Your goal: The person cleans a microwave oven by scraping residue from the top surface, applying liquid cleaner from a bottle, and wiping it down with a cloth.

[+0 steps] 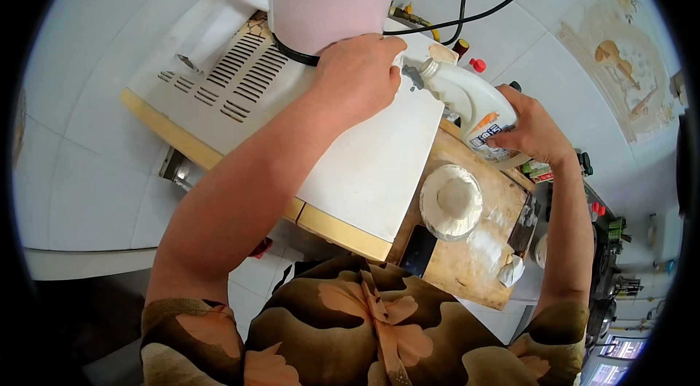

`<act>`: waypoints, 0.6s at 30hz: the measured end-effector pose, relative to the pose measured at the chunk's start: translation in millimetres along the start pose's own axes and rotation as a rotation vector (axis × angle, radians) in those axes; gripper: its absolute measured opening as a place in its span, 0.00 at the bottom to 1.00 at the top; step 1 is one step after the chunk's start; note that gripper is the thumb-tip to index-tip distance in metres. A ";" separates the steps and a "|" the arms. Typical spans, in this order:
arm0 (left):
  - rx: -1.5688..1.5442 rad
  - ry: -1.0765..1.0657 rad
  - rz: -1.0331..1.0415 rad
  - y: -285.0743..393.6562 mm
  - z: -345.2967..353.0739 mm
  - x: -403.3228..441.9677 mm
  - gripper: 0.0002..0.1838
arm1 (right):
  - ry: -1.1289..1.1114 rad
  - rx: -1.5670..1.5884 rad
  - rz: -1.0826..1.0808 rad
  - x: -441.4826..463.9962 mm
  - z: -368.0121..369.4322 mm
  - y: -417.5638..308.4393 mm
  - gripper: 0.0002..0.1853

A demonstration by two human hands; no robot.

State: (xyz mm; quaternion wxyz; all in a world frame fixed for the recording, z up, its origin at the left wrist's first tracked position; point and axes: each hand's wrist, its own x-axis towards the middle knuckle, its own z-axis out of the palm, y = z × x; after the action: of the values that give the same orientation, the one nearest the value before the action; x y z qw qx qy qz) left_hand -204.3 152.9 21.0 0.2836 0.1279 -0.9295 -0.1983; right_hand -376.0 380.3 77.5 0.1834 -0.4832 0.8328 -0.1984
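My right hand (536, 127) is wrapped round a white plastic bottle (481, 110) with a printed label. The bottle is tilted, its narrow neck pointing left over the edge of a white vented appliance top (357, 182). A dark grey patch (413, 78) shows by its mouth; whether it is liquid or a mark, I cannot tell. Above the appliance, my left hand (357, 80) is closed, fingers curled, close to the base of a pink kettle (332, 0). Something whitish shows at its fingertips, too hidden to name.
Below right, a wooden board (467, 262) dusted with white powder carries a bowl of white flour-like powder (443, 222) and a dark phone (418, 250). Black cables (481, 18) run along the tiled wall. A red cap (477, 65) lies behind the bottle.
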 end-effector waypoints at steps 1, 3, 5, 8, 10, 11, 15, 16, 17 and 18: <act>-0.003 -0.002 -0.002 0.8 -1.0 -0.5 0.16 | -0.007 0.000 -0.024 0.4 -0.2 0.6 0.30; 0.036 -0.034 -0.019 2.3 -3.2 -0.6 0.15 | -0.015 0.000 -0.046 -0.6 -0.6 1.4 0.31; 0.043 -0.018 -0.001 0.5 -0.6 -0.4 0.14 | -0.003 -0.009 -0.009 -0.9 -1.2 0.9 0.31; 0.065 -0.015 0.020 0.0 0.0 -0.2 0.13 | -0.015 -0.042 -0.023 -2.7 -3.9 -1.9 0.30; 0.083 -0.020 0.015 0.6 0.3 0.7 0.13 | -0.020 -0.038 0.000 -4.8 -5.1 -4.6 0.30; 0.084 -0.037 0.011 0.6 -0.3 1.4 0.12 | -0.026 -0.034 0.016 -4.4 -5.5 -6.4 0.29; 0.087 -0.041 -0.002 0.2 0.9 1.7 0.11 | -0.020 -0.053 0.017 -6.0 -6.8 -7.0 0.29; 0.086 -0.041 0.000 0.7 1.8 2.5 0.11 | -0.028 -0.030 0.026 -5.6 -6.7 -6.2 0.29; 0.089 -0.047 0.006 0.4 1.8 2.8 0.11 | -0.037 -0.006 0.031 -4.4 -6.1 -6.0 0.30; 0.096 -0.055 0.010 -0.4 0.6 2.4 0.11 | -0.039 -0.004 0.025 -3.0 -5.8 -5.4 0.30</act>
State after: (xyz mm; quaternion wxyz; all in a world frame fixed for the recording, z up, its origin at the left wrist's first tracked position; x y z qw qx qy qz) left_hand -206.5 151.9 21.5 0.2526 0.1314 -0.9459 -0.1556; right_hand -373.5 381.3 85.5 0.2011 -0.4768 0.8355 -0.1847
